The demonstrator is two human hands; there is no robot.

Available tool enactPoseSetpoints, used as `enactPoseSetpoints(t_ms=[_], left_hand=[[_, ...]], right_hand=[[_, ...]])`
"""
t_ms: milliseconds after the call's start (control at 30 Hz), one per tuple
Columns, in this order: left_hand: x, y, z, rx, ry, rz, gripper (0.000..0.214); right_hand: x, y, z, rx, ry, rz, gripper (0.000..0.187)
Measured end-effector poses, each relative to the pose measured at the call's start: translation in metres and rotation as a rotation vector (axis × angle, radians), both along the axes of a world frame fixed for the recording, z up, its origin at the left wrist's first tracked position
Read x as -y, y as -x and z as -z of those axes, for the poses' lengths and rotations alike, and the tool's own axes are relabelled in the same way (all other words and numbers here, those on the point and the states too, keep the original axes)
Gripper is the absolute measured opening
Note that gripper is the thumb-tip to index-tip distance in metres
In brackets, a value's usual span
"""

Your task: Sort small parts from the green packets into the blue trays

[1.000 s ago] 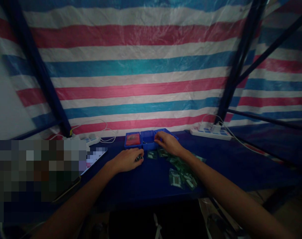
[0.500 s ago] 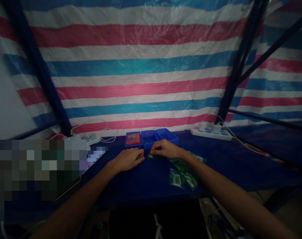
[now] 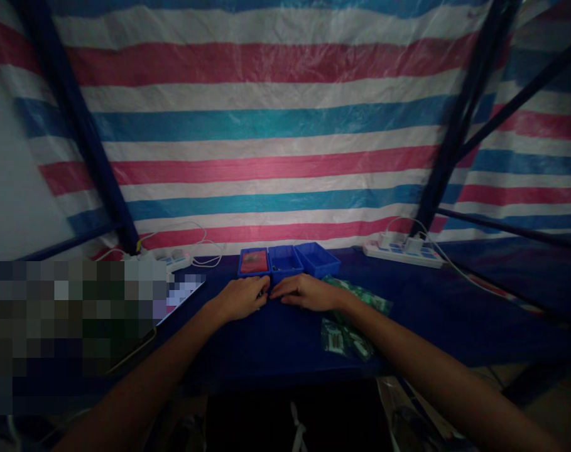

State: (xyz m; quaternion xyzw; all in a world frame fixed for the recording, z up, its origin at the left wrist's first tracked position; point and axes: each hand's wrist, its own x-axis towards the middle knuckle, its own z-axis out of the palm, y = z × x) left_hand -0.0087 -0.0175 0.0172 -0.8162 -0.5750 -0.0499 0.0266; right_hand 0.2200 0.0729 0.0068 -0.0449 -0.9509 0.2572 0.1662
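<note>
My left hand [image 3: 242, 297] rests just in front of the blue trays, its fingers curled closed. A small thing seems to be held at its fingertips, too dark and small to make out. My right hand [image 3: 309, 292] lies palm down beside it, fingers stretched toward the left fingertips, with a slight gap between fingers and thumb. Whether the two hands touch is unclear. Several clear green-tinted plastic packets [image 3: 335, 338] with small pale parts inside lie near my right wrist and forearm, partly hidden under it.
Behind the hands stand a blue tray with red contents [image 3: 254, 262], a second blue tray [image 3: 285, 258] with small bits, and a third blue tray [image 3: 318, 258]. White power strips [image 3: 402, 252] with cables lie at the back. At left, a blurred-out area borders a bright screen [image 3: 184, 295].
My right hand has shifted left toward the left hand, its pinch loosened into stretched fingers. The small greenish piece at its fingertips no longer shows. My left hand stays nearly still.
</note>
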Motion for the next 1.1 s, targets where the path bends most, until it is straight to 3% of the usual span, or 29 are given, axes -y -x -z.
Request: enactPoseSetpoints(t_ms=[300, 567, 833, 1100], left_hand=[[-0.001, 0.0, 0.002, -0.052, -0.037, -0.027, 0.017], [0.002, -0.002, -0.001, -0.098, -0.051, -0.014, 0.016], [0.005, -0.002, -0.003, -0.114, -0.071, -0.002, 0.019], [0.005, -0.002, -0.004, -0.173, -0.119, 0.02, 0.018]], right_hand=[[0.005, 0.001, 0.002, -0.002, -0.151, 0.015, 0.04], [-0.003, -0.001, 0.004, -0.068, -0.203, 0.171, 0.027], [-0.018, -0.01, -0.003, -0.178, -0.097, 0.304, 0.014], [-0.015, -0.011, -0.008, -0.333, 0.056, 0.465, 0.023]])
